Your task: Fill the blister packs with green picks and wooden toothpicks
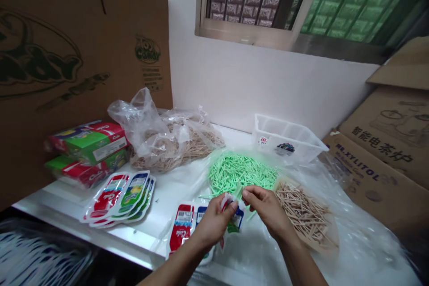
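Note:
My left hand [212,223] is closed around a small printed pouch [236,219] with red, white and blue colours, held above the table. Right beside it, my right hand [264,208] pinches a green stick [240,191] at the pouch's top edge. Just behind both hands lies a heap of green sticks [239,172] on clear plastic. A heap of plain wooden sticks [303,212] lies to the right of my right hand. Flat printed pouches [182,225] lie under my left wrist.
A fanned stack of pouches [122,196] lies at the left, with stacked red and green packs [89,149] behind it. A clear bag of wooden sticks [170,140] sits at the back. A clear plastic bin [284,140] stands by the wall. Cardboard boxes [378,161] flank both sides.

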The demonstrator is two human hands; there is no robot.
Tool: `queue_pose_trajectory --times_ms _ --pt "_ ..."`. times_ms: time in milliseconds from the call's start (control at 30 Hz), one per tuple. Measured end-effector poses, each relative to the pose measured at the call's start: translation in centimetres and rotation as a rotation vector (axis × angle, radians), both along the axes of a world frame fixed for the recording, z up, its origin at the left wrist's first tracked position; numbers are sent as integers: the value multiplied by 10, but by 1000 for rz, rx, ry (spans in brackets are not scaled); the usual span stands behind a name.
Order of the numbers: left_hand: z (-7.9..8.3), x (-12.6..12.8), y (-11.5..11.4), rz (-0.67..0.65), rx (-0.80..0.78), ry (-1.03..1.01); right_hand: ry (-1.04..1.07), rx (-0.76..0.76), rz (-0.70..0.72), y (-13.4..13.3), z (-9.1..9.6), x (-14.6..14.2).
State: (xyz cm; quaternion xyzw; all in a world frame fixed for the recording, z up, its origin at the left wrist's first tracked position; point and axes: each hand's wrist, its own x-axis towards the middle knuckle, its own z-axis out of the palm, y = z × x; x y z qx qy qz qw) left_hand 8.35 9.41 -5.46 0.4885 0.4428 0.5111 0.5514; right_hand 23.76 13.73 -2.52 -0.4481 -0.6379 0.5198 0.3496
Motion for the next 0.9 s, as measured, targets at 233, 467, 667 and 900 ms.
queue_pose_trajectory --times_ms 233,467,667,900 --pt "-2 4 -3 -27 -48 -72 -16 33 25 -2 6 -1" --pt "2 7 -5 31 -68 -152 -43 96 -87 -14 2 -6" --pt "0 7 -7 -4 -63 -142 26 76 -69 -17 2 -10" --pt "0 8 -8 8 -76 -162 -4 90 -49 -13 2 -7"
